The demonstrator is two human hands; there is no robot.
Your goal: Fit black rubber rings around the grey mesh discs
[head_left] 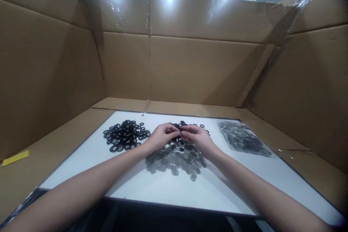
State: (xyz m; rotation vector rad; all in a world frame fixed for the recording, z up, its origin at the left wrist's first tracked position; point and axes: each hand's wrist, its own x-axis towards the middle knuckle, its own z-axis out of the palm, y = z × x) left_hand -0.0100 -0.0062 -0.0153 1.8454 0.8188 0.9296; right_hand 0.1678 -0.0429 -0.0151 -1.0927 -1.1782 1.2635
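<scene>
My left hand (163, 136) and my right hand (196, 136) meet over the middle of a white board, fingertips pinched together. Between them is a small dark piece (179, 133), perhaps a black ring; its exact shape is mostly hidden by the fingers. Just under and in front of the hands spreads a pile of thin grey translucent discs (176, 157). Behind the fingers lie loose black rings (182, 123), partly covered by my hands. Left of my left hand sits a heap of black rings with grey centres (125, 136).
A clear plastic bag (241, 139) full of grey discs lies on the right of the white board (130, 185). Cardboard walls (201, 69) enclose the board at the back and both sides. A yellow strip (15, 158) is on the cardboard at far left.
</scene>
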